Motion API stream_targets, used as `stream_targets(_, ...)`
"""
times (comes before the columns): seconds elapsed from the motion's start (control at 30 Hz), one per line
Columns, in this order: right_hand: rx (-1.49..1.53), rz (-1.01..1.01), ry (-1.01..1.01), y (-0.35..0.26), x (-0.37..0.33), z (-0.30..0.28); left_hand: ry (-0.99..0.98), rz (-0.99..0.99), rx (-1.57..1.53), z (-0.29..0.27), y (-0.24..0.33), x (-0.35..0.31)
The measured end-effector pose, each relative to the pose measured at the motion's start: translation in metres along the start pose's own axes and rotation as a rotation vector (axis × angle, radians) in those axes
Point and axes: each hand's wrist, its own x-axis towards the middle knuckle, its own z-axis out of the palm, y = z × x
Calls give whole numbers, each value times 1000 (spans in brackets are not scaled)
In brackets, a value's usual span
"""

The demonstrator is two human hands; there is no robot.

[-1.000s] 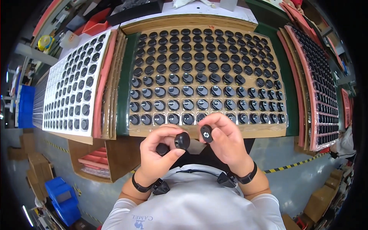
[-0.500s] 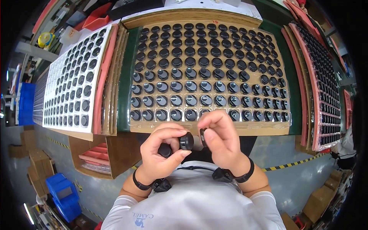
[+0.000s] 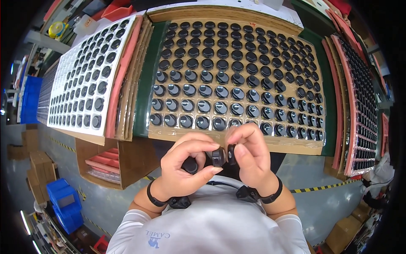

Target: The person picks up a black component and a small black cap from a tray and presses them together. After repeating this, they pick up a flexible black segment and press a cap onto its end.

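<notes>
My left hand [image 3: 188,163] pinches a short black cylindrical part [image 3: 218,157] between thumb and forefinger. A second black round part [image 3: 190,165] is tucked in the curled fingers of that hand. Close by on its right, my right hand [image 3: 250,154] grips a thin black disc-shaped cap [image 3: 231,154], held on edge and facing the cylinder with a narrow gap between them. Beyond both hands lies a clear plastic tray [image 3: 270,143] on cardboard, filled with rows of black round parts. Far rows have matte tops; nearer rows show glossy, lens-like tops. One pocket in the middle right is vacant.
To the left, a white tray [image 3: 63,91] of black parts leans on stacked pink and cardboard sheets [image 3: 122,80]. Another loaded tray [image 3: 357,106] stands at the right. An open cardboard box [image 3: 101,165] sits below left, with blue bins [image 3: 63,201] beyond it on the floor.
The view has shifted slightly, so the trays sit differently in it. The cap in my right hand and the cylinder in my left have come closer together.
</notes>
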Motion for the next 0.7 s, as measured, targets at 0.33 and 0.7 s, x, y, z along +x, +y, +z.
stream_targets(0.33,107,17,95,0,-3,0,-23,-18,-20,-1,0,0)
stream_targets(0.7,-94,-8,-24,-6,-5,-8,12,-40,-39,0,5,-1)
